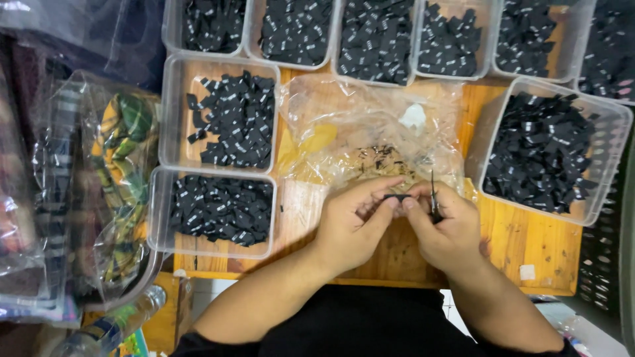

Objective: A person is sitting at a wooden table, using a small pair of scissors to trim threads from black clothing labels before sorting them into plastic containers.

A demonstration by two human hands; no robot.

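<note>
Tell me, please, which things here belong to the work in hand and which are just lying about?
In use:
- small black label, held between left hand and right hand
- small snips in the right hand
- clear tubs of black labels
- crumpled clear bag

Lying about:
- bagged checked cloth
- plastic bottle
- black crate

The orange-brown wooden table [529,244] looks smooth with visible grain and a faint sheen. The clear rectangular plastic tubs [170,132] are glossy and slightly cloudy. The small black woven cloth labels [235,119] appear matt. The crumpled transparent plastic bag [370,125] is thin, shiny and wrinkled.
</note>
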